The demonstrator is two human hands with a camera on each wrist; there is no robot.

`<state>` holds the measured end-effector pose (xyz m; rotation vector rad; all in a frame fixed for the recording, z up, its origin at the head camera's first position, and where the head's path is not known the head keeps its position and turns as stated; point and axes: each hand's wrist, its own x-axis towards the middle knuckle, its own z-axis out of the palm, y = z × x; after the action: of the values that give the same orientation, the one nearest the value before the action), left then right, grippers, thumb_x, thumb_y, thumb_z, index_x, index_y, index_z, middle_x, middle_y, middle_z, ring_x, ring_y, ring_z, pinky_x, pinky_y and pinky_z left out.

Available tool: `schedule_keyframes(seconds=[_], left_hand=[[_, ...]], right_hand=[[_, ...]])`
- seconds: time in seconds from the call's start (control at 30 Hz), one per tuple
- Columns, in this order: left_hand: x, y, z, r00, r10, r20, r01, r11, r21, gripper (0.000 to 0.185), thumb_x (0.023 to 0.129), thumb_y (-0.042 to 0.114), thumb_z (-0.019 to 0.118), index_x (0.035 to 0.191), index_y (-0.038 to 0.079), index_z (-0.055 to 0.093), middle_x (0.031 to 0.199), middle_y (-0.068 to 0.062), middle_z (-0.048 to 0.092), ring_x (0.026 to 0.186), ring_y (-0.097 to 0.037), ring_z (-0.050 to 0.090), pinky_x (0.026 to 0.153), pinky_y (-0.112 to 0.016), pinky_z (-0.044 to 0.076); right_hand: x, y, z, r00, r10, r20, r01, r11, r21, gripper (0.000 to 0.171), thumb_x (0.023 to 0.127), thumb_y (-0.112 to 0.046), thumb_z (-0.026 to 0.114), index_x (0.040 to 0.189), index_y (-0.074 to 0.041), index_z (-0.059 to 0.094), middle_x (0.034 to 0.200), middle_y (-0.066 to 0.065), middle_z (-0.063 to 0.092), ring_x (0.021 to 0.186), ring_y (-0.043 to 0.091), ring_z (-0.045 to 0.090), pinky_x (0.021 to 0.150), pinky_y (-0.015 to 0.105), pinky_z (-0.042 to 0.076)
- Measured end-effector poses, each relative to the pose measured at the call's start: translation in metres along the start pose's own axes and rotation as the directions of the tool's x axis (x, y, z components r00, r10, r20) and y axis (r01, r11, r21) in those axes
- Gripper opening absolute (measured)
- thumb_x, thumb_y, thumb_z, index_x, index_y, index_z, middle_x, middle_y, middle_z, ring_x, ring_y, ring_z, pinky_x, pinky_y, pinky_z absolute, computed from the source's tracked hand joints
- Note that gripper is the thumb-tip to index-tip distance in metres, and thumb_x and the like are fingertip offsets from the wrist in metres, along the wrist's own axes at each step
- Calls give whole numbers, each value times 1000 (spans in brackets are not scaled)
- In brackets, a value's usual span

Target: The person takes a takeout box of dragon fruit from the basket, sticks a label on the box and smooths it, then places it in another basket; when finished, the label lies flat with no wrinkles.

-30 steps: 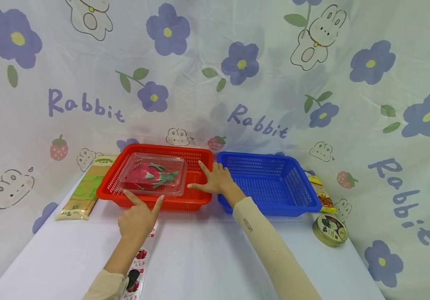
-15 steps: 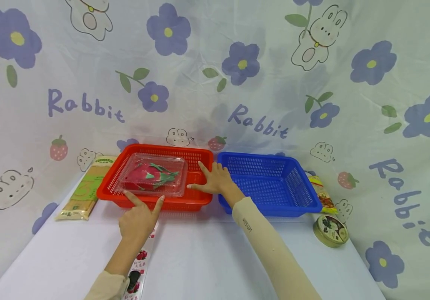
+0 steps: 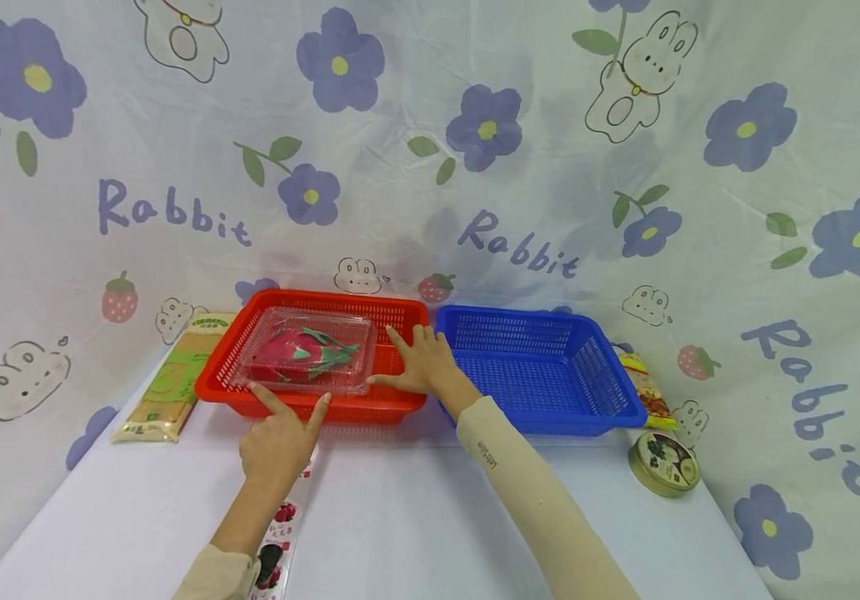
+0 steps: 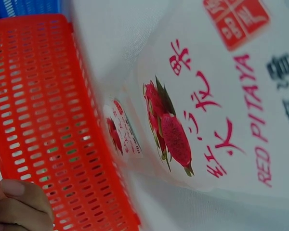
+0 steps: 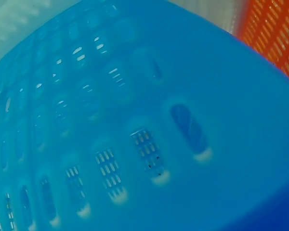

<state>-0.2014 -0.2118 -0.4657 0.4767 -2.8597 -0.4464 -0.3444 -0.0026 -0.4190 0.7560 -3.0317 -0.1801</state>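
A clear plastic box [image 3: 358,371] with a dragon fruit [image 3: 283,354] inside lies in the red basket [image 3: 392,406]. My left hand [image 3: 276,442] is at the basket's front side, thumb and index finger stretched toward the box's near edge; in the left wrist view its other fingers [image 4: 24,207] are curled beside the red wall [image 4: 43,96]. Over the basket's right side reaches my right hand [image 3: 427,362], fingers spread, thumb tip close to the box's right edge. The right wrist view shows the blue basket's wall [image 5: 221,62] and no hand.
The blue basket [image 3: 535,379] stands right of the red one. A yellow-green packet [image 3: 167,396] lies at left. At right are a round tin [image 3: 665,464] and a yellow snack packet [image 3: 647,392]. Packaging printed with red pitaya labels [image 3: 280,525] lies by my left forearm.
My right hand has moved a little left, its thumb and index finger now nearer the box's right edge. The left hand and the box stay about where they were.
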Motion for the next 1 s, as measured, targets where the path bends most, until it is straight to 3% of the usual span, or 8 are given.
schedule_keyframes(seconds=[0.43,0.67,1.0], left_hand=[[1,0,1,1000,-5,2,5,1000,-3,116,93,77,30,148,-19,-6,45,-7,43,36,-19,39,37,-27,32],[0,1,1,1000,-11,9,11,1000,-3,116,93,75,32,148,-19,-8,45,-8,43,37,-20,39,38,-28,33],[0,1,1,1000,-6,8,6,1000,-7,115,94,73,34,147,-19,-8,45,-8,44,36,-20,40,37,-28,33]], right_hand=[[3,-6,0,1000,9,2,-9,998,-59,102,78,-91,35,160,-33,13,145,15,41,134,33,41,113,46,36],[4,-12,1,999,-5,36,7,998,-67,102,79,-90,33,160,-32,13,153,16,36,144,35,32,119,51,26],[6,-20,2,999,-19,42,23,996,-89,102,79,-91,29,160,-32,11,153,14,37,144,32,32,119,53,25]])
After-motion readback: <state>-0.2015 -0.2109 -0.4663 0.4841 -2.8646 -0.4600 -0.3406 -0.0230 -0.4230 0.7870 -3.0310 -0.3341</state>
